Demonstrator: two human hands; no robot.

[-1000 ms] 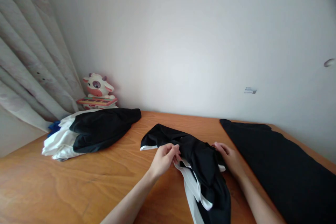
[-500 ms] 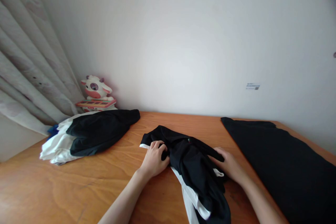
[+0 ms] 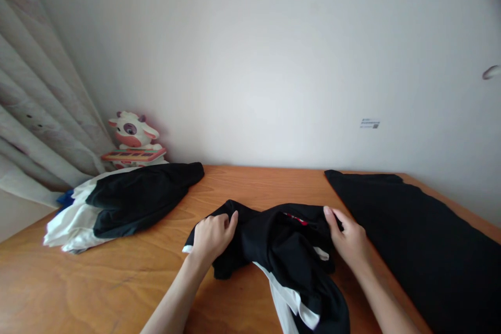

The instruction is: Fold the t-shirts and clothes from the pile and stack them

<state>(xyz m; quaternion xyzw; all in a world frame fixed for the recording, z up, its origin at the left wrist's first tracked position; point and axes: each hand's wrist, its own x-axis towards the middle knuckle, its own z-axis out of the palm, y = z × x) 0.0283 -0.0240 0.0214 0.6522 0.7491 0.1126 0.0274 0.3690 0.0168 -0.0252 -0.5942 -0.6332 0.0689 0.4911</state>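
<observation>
A crumpled black garment with white trim point(image 3: 291, 250) lies on the wooden table in front of me, its lower part trailing toward the near edge. A small red and white patch shows in its opening near the top. My left hand point(image 3: 213, 234) is closed on the garment's left part, close to a white-edged end. At the upper right edge, my right hand point(image 3: 347, 232) pinches the cloth between thumb and fingers. Some of the fingertips of both hands are hidden by fabric.
A heap of black and white clothing point(image 3: 136, 201) lies at the left on the wooden table point(image 3: 156, 282). Behind it stands a cow-shaped toy keyboard point(image 3: 133, 138), beside a curtain point(image 3: 43, 88). Flat black cloth point(image 3: 422, 235) covers the right side. A pale wall point(image 3: 254, 62) rises at the back.
My left hand has moved left and the right hand slightly up and right, spreading the garment's upper part wider. The red patch has come into view. The camera has turned slightly right.
</observation>
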